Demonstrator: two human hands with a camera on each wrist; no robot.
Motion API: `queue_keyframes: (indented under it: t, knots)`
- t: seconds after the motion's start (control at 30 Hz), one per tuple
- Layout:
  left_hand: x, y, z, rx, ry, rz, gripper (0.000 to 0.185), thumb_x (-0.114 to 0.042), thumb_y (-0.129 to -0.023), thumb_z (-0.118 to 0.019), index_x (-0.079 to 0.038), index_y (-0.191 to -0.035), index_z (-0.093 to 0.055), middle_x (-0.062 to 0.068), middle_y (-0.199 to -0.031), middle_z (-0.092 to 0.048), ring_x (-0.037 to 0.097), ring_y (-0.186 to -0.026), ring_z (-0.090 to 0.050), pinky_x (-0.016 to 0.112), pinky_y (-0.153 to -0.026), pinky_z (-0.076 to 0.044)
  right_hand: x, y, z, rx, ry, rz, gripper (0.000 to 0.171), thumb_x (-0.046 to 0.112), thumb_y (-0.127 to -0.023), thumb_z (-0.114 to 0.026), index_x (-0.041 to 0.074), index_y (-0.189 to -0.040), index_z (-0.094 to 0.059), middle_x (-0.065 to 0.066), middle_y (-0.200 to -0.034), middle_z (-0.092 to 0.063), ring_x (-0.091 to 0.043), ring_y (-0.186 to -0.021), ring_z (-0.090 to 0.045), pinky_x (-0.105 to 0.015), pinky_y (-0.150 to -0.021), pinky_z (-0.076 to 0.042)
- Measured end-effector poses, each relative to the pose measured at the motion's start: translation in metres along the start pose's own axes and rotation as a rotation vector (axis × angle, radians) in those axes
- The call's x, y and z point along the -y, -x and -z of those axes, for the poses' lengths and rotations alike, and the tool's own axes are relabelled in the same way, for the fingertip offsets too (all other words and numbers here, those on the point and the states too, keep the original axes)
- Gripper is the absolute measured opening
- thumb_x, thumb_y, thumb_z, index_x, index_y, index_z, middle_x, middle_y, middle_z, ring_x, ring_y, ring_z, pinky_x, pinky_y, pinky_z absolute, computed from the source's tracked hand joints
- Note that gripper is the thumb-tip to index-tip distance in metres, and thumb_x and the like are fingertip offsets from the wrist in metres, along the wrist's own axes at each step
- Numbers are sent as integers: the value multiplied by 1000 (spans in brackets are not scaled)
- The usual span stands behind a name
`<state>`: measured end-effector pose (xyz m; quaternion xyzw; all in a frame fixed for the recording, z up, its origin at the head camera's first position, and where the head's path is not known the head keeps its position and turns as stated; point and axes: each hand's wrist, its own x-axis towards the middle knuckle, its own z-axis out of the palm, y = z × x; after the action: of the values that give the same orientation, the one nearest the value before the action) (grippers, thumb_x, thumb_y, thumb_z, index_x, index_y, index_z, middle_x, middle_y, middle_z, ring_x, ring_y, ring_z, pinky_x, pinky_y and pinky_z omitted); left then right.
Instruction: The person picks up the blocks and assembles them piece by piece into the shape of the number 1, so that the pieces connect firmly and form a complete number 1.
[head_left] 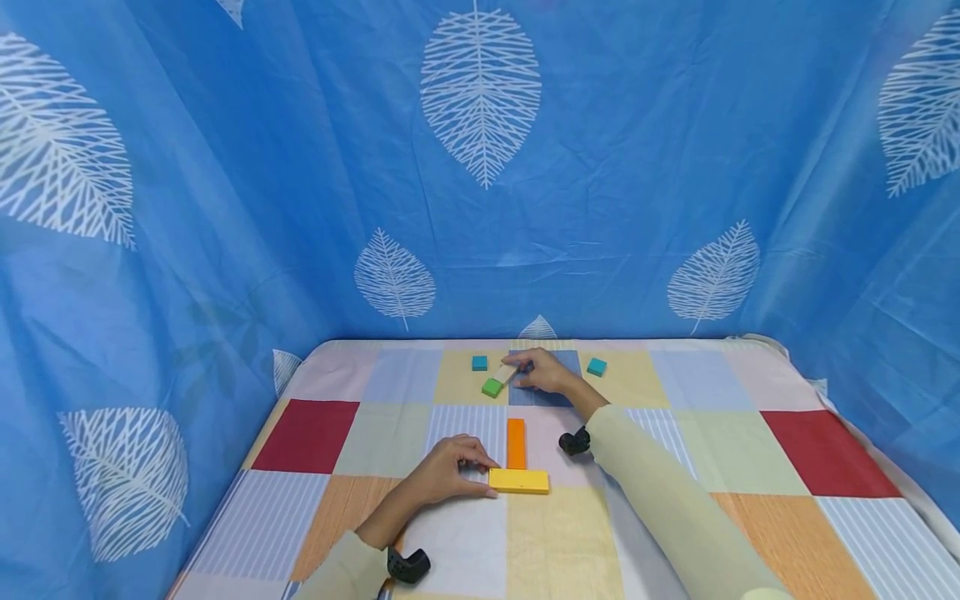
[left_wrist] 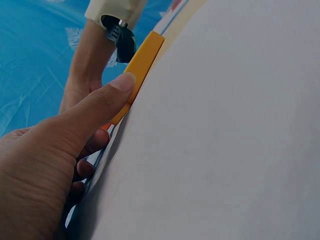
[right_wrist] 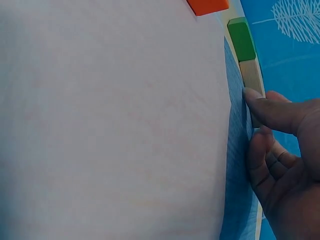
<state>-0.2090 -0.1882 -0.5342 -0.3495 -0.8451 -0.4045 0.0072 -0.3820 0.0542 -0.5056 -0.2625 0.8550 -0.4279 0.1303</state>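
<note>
Two bare hands work over a patchwork cloth-covered table (head_left: 675, 508), and we see several small coloured blocks lying flat on it. Our left hand (head_left: 442, 477) rests beside a flat yellow rectangular block (head_left: 519, 481) near the middle of the table; its thumb presses against the block's left end, the other fingers loosely bent and curled round nothing. In the left wrist view the thumb tip (left_wrist: 120, 87) meets the yellow edge (left_wrist: 142, 62). A flat orange rectangular block (head_left: 516, 443) stands lengthwise just behind the yellow one — together they make a T shape, touching or nearly so.

Farther back, our right hand (head_left: 543, 372) reaches to a pale beige rectangular block (head_left: 506, 373), its fingers pinching the near end. In the right wrist view the thumb (right_wrist: 265, 107) lies on the beige block (right_wrist: 250, 75). A small green square block (head_left: 492, 387) sits end to end against it. Two small teal square blocks lie near, one to the left (head_left: 479, 362) and one to the right (head_left: 596, 367). Blue leaf-print fabric (head_left: 480, 167) hangs behind.
</note>
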Motion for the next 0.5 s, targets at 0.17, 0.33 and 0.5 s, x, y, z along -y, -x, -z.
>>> queue_keyframes:
  t: [0.17,0.33,0.5]
  knots:
    - [-1,0,0,6,6,3,30,-33,-77,-90,-21,-103,-82,-12,-86,-66,4,-82,-55,22,-73,-46,-3,0,0,-41,2,-23,42,-6,-89,-72,5,-130,-69,-15,-102,-59,-16,-59,-48,-29,-55,-46]
    - [0,0,0,10,-6,20,31,-34,-77,-90,-22,-104,-82,-14,-86,-65,4,-82,-55,22,-73,-45,-4,2,0,-88,23,-37,33,-2,-88,-75,5,-121,-74,-16,-106,-58,-17,-62,-51,-29,-53,-47]
    - [2,0,0,8,-13,23,31,-35,-77,-90,-22,-104,-82,-15,-85,-64,3,-81,-54,22,-73,-45,-4,5,0,-106,42,-23,23,2,-85,-80,4,-107,-75,-15,-104,-62,-18,-65,-54,-30,-53,-50]
